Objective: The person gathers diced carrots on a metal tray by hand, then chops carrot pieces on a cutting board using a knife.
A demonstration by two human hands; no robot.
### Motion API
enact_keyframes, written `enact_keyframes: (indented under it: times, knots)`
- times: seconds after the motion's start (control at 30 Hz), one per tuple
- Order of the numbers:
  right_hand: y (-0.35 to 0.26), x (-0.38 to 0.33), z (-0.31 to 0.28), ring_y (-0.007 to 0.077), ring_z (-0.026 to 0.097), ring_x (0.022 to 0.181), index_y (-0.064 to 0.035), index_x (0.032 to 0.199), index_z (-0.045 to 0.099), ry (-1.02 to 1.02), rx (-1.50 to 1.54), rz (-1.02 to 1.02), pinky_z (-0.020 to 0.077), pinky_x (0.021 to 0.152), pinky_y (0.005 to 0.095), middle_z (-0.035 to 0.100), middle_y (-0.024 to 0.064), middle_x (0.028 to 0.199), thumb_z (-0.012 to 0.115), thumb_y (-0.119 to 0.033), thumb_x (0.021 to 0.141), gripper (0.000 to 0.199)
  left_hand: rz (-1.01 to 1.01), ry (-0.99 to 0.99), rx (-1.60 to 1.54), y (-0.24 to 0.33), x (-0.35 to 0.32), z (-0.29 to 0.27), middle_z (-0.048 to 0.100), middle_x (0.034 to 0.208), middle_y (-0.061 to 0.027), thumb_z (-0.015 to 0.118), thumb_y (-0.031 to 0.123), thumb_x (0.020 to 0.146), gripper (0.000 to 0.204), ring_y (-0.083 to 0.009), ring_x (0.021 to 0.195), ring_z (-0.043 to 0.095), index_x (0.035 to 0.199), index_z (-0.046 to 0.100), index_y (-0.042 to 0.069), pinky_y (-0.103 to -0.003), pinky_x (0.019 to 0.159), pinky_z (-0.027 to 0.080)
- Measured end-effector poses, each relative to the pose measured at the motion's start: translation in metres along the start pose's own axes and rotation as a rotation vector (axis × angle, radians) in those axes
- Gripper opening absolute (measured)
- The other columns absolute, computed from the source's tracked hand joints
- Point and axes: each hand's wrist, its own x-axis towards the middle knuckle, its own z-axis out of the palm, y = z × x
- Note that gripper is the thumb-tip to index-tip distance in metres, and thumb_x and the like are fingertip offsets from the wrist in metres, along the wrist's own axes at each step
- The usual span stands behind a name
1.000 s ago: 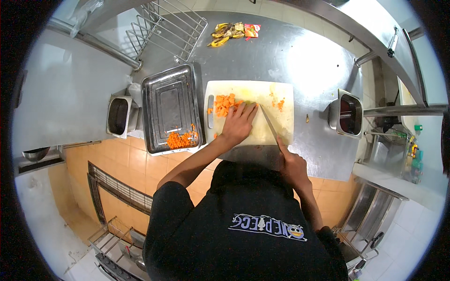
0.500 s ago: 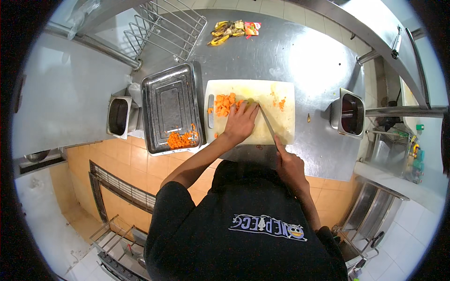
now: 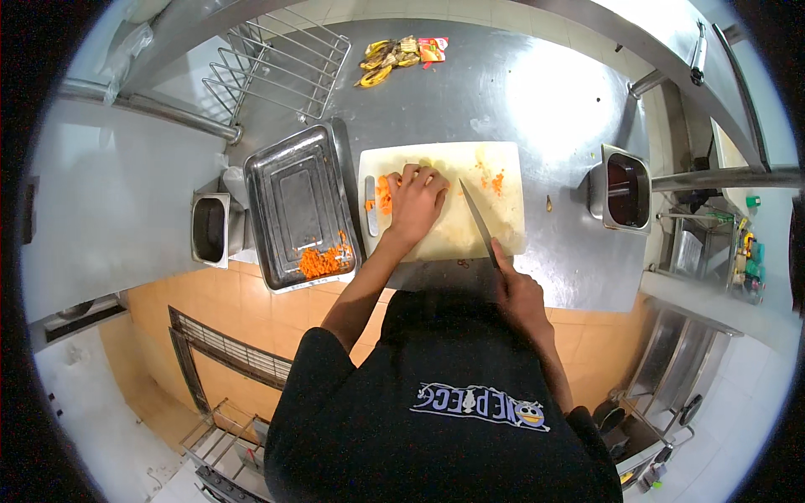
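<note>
Left hand (image 3: 417, 205), hold unclear, covers diced orange chunks (image 3: 384, 194); right hand (image 3: 521, 295) grips a long, probably stiff steel knife (image 3: 479, 219), best held behind its blade (image 3: 472, 204).

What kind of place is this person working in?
Most likely a commercial or canteen kitchen. A cutting board with bits of chopped orange food lies on a large stainless steel table, and deep metal containers stand at its left and right sides.
</note>
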Motion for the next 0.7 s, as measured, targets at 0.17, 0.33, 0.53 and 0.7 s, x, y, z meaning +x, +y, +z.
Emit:
enact_keyframes:
  times: [0.17,0.33,0.53,0.7]
  knots:
    - [-0.0017,-0.0016,0.0078,0.0455,0.071,0.069,-0.0343,0.170,0.026,0.024,0.019,-0.019,0.0572,0.068,0.0577,0.070,0.0227,0.073,0.060,-0.017,0.103,0.077,-0.015,-0.067,0.024,-0.0007,0.0000,0.0024,0.072,0.110,0.0017,0.083,0.021,0.083,0.013,-0.0252,0.117,0.057,0.095,0.078,0.021,-0.051,0.097,0.034]
    - [-0.0031,-0.0028,0.0066,0.0450,0.070,0.068,-0.0341,0.169,0.026,0.052,0.037,-0.036,0.0568,0.067,0.0570,0.070,0.0218,0.072,0.061,-0.017,0.102,0.078,-0.076,-0.076,-0.014,-0.0033,0.0034,-0.0013,0.072,0.107,0.0024,0.082,0.024,0.085,0.011,-0.0268,0.118,0.055,0.094,0.078,0.020,-0.051,0.096,0.033]
    - [-0.0053,-0.0006,0.0070,0.0444,0.070,0.068,-0.0329,0.170,0.023,-0.028,-0.018,-0.028,0.0568,0.067,0.0570,0.070,0.0218,0.072,0.062,-0.016,0.101,0.081,-0.045,-0.068,-0.001,-0.0047,0.0002,0.0053,0.073,0.107,0.0024,0.082,0.025,0.084,0.011,-0.0263,0.118,0.055,0.095,0.080,0.021,-0.051,0.096,0.033]
    - [-0.0033,-0.0004,0.0091,0.0443,0.071,0.068,-0.0332,0.171,0.021,-0.044,-0.032,-0.024,0.0569,0.067,0.0576,0.070,0.0217,0.072,0.061,-0.017,0.101,0.082,-0.060,-0.057,0.002,0.0008,-0.0019,0.0065,0.073,0.109,0.0026,0.081,0.025,0.084,0.014,-0.0252,0.118,0.057,0.097,0.079,0.023,-0.051,0.097,0.033]
